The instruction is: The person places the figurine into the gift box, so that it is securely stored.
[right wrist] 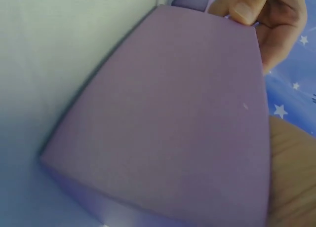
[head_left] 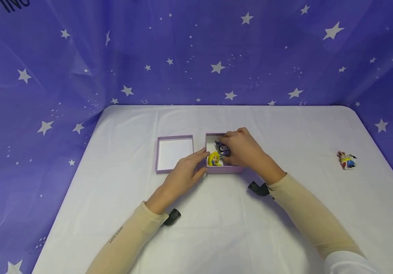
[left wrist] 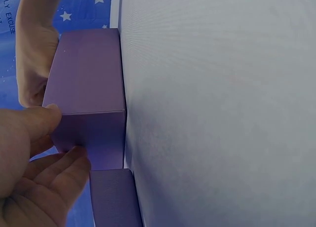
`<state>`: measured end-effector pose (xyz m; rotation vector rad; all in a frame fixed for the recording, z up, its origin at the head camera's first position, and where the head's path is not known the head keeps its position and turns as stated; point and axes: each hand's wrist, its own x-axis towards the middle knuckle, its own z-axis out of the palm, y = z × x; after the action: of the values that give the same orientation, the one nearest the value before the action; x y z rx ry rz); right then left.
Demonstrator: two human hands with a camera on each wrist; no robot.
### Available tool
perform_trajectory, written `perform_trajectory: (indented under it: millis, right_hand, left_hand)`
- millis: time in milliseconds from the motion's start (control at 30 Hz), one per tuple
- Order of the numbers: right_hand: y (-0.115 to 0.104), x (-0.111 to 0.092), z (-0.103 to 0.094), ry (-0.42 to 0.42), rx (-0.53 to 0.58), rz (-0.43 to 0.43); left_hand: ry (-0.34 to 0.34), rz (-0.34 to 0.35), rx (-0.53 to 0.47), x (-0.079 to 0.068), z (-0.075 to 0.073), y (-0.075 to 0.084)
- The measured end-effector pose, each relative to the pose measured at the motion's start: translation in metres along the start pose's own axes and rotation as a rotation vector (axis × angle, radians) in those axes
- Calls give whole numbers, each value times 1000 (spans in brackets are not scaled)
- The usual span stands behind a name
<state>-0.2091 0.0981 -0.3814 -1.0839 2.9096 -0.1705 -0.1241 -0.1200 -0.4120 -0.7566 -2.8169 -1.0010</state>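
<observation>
A small purple box with a white inside stands uncovered on the table. Inside lies a yellow-haired figurine, and beside it a dark purple figurine with pointed ears. My right hand reaches over the box's right wall and holds the dark figurine between thumb and fingers; its grip is partly hidden. With fairly straight fingers, my left hand touches the box's left wall, its thumb at the near corner. The wrist views show the box's outer walls, with the left hand at the corner.
The shallow purple lid lies inner side up just left of the box. Another small figurine, with red, yellow and blue parts, lies far to the right on the white-covered table. A starry purple-blue sheet hangs behind.
</observation>
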Motion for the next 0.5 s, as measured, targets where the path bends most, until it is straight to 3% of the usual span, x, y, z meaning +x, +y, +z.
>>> perform_trajectory:
  millis: [200,500]
  right_hand:
    - [-2,1,3,-42,-26,43]
    - [-7,5,-1,-61,-35,41]
  left_hand:
    - [3,12,-8,1,-1,2]
    - [4,5,-6,0,-4,2]
